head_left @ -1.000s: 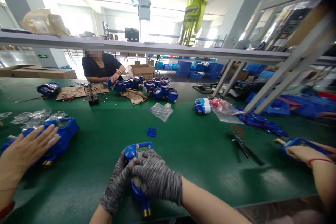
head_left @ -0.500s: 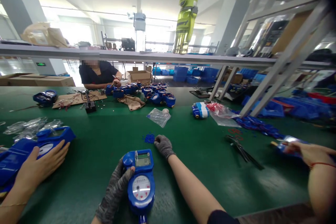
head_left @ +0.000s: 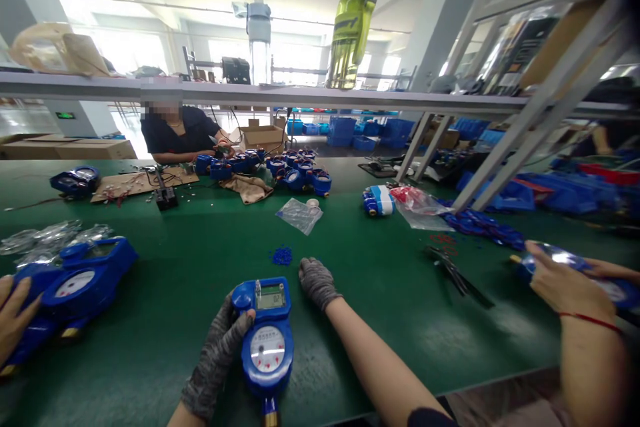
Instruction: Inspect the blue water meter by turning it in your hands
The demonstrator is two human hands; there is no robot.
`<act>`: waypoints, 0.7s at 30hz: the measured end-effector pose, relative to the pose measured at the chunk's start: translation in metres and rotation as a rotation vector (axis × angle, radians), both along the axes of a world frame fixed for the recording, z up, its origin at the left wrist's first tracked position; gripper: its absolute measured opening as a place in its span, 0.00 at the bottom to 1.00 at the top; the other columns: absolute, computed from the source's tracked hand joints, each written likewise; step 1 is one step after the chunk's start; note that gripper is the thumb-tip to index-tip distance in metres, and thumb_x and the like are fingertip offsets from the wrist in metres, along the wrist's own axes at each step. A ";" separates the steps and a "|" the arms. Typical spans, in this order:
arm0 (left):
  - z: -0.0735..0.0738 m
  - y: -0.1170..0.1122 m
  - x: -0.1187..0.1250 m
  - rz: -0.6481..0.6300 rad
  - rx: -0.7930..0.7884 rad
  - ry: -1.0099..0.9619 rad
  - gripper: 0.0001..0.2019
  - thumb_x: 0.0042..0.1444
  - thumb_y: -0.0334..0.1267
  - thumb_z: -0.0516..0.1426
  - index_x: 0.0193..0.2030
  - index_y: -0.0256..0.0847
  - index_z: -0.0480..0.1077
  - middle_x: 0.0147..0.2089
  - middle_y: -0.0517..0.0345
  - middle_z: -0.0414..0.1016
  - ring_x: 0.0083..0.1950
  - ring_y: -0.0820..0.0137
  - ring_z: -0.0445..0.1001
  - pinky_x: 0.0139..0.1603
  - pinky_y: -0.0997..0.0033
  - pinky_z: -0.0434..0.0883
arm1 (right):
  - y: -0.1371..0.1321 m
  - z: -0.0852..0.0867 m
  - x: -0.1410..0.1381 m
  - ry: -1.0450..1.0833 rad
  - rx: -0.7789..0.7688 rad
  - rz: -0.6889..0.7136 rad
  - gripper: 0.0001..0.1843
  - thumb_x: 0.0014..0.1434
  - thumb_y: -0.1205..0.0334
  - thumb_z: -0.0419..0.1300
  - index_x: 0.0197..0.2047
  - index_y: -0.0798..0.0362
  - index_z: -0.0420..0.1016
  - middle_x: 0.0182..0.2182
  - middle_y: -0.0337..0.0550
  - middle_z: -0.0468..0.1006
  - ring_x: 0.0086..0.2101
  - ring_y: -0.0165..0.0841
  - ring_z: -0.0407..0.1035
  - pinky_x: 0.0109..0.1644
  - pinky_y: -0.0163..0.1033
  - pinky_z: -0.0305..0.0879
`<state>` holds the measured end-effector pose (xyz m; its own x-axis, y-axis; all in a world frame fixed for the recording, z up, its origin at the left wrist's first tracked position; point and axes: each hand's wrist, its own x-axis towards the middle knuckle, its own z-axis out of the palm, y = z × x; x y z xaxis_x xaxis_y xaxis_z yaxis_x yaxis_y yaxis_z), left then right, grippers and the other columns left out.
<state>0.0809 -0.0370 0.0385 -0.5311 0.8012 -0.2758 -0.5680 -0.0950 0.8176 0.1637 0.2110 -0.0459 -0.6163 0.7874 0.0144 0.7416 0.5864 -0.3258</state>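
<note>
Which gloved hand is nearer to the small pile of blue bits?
Right. The right hand rests just right of the pile of blue bits, apart from it. The left hand is farther off, nearer the wearer, gripping the blue water meter by its left side.

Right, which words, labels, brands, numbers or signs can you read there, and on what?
"02", probably, on the meter's display.
Dial digits: too small.
Green sign: too small.
Green bottle marking: unreadable.
Any other print: too small or blurred. No brand legible.
</note>
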 end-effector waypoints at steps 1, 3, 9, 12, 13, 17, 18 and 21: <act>0.000 0.001 0.000 0.002 0.006 -0.001 0.36 0.49 0.42 0.67 0.63 0.49 0.59 0.57 0.47 0.72 0.57 0.52 0.71 0.60 0.50 0.66 | -0.001 0.000 0.000 0.002 -0.003 -0.008 0.16 0.63 0.62 0.50 0.50 0.56 0.73 0.50 0.57 0.73 0.51 0.41 0.67 0.54 0.43 0.60; 0.000 0.001 0.001 0.000 0.021 -0.016 0.35 0.50 0.42 0.66 0.64 0.49 0.59 0.58 0.47 0.72 0.57 0.52 0.71 0.61 0.50 0.66 | 0.000 0.001 0.000 0.015 -0.013 -0.018 0.16 0.63 0.61 0.51 0.49 0.56 0.74 0.49 0.56 0.74 0.50 0.41 0.68 0.54 0.43 0.60; -0.003 0.001 0.000 -0.036 0.028 0.010 0.34 0.52 0.42 0.65 0.64 0.46 0.56 0.59 0.43 0.70 0.58 0.48 0.69 0.57 0.44 0.68 | 0.017 0.003 0.012 0.121 -0.102 -0.031 0.15 0.64 0.59 0.50 0.44 0.55 0.76 0.42 0.49 0.78 0.43 0.35 0.71 0.48 0.36 0.63; -0.002 0.002 -0.001 -0.033 0.033 0.000 0.34 0.52 0.42 0.65 0.64 0.46 0.57 0.59 0.43 0.70 0.58 0.48 0.69 0.58 0.44 0.68 | 0.025 -0.001 0.020 0.187 -0.146 -0.006 0.15 0.64 0.60 0.50 0.45 0.55 0.76 0.42 0.46 0.78 0.41 0.32 0.71 0.45 0.33 0.63; -0.001 0.003 -0.001 -0.026 0.026 0.001 0.34 0.51 0.42 0.65 0.63 0.45 0.58 0.58 0.43 0.71 0.58 0.49 0.69 0.58 0.45 0.68 | 0.026 -0.003 0.022 0.205 -0.154 0.009 0.14 0.63 0.60 0.51 0.45 0.54 0.76 0.42 0.45 0.78 0.41 0.32 0.71 0.44 0.33 0.63; 0.001 0.003 -0.003 -0.012 0.016 0.010 0.33 0.48 0.42 0.67 0.60 0.44 0.61 0.57 0.44 0.72 0.57 0.50 0.71 0.59 0.48 0.67 | 0.020 -0.005 0.026 0.240 -0.162 0.068 0.11 0.57 0.62 0.58 0.43 0.53 0.77 0.40 0.43 0.78 0.39 0.31 0.70 0.43 0.32 0.63; 0.001 0.004 -0.004 -0.015 0.027 0.018 0.33 0.48 0.42 0.67 0.60 0.44 0.61 0.57 0.44 0.72 0.57 0.50 0.71 0.60 0.48 0.67 | 0.017 -0.005 0.026 0.240 -0.157 0.074 0.10 0.56 0.63 0.59 0.41 0.53 0.77 0.39 0.43 0.78 0.39 0.32 0.70 0.43 0.33 0.62; 0.001 0.005 -0.007 -0.034 0.026 0.031 0.34 0.47 0.41 0.68 0.60 0.43 0.62 0.57 0.44 0.72 0.57 0.50 0.70 0.61 0.49 0.65 | 0.013 -0.001 0.023 0.240 -0.138 0.073 0.08 0.56 0.64 0.59 0.38 0.54 0.77 0.38 0.45 0.76 0.39 0.33 0.68 0.45 0.35 0.61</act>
